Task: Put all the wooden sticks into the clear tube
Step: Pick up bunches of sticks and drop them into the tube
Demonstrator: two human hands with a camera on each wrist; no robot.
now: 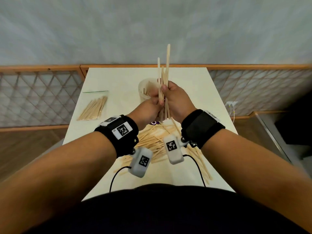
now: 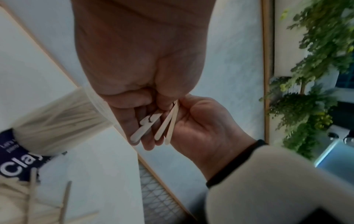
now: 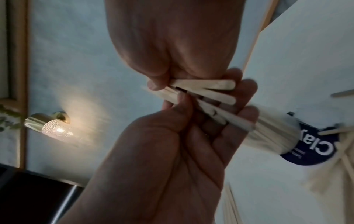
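Observation:
Both hands hold one bundle of wooden sticks (image 1: 164, 73) upright over the white table (image 1: 118, 78). My right hand (image 1: 166, 89) grips the bundle around its middle. My left hand (image 1: 156, 103) pinches its lower part, where the stick ends (image 2: 145, 127) poke past the fingers. In the right wrist view the sticks (image 3: 210, 91) fan out between the two hands. Just behind the hands stands the clear tube (image 1: 146, 89), with several sticks inside (image 2: 57, 119) and a purple label at its base (image 3: 316, 151). A loose pile of sticks (image 1: 152, 141) lies on the table below my wrists.
A clear plastic bag of sticks (image 1: 94, 107) lies at the table's left side. A wooden rail with lattice panels (image 1: 42, 95) runs behind the table. A white plug and cable (image 1: 232, 105) hang off the right edge. A wall lamp (image 3: 51, 125) and plants (image 2: 310, 75) are off the table.

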